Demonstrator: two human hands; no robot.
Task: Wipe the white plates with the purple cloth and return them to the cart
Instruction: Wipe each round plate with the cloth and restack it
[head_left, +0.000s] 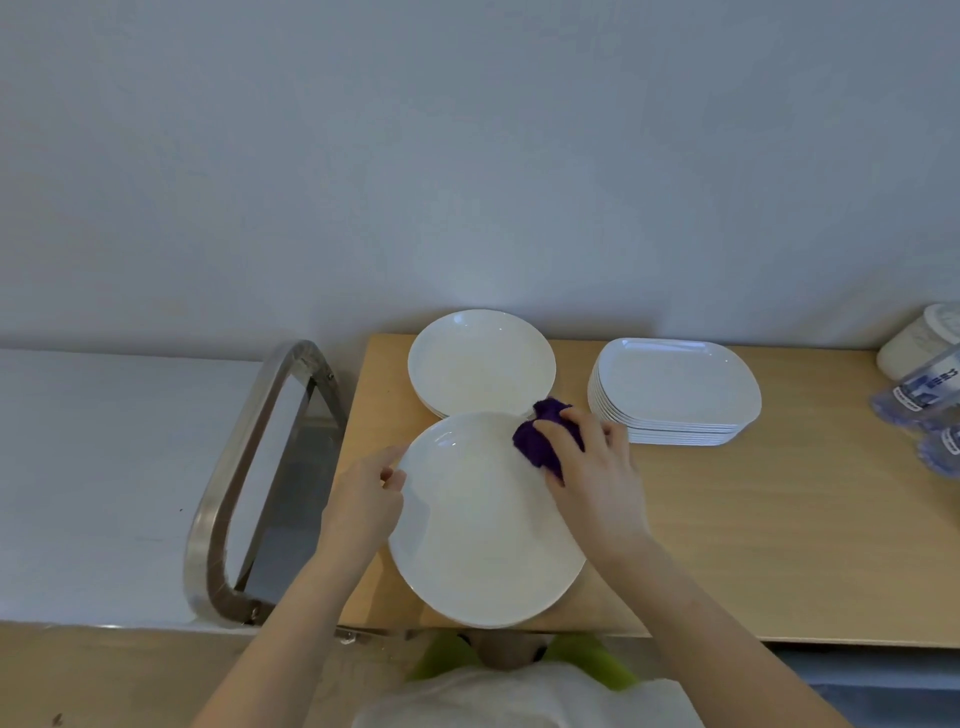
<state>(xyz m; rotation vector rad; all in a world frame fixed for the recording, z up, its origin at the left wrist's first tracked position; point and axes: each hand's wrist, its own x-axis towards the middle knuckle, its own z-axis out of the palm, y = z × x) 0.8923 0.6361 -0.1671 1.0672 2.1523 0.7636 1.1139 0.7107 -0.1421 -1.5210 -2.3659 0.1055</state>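
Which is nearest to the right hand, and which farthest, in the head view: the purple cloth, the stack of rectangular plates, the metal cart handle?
From the right hand:
1. Purple cloth, under its fingers, on the held round plate.
2. Stack of rectangular plates, just beyond, to the right.
3. Metal cart handle, far left, past the left hand.

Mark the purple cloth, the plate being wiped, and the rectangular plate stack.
purple cloth (540, 434), head view, bunched middle left of the fingers
plate being wiped (483, 530), head view, bare centre
rectangular plate stack (675, 382), head view, top plate's centre
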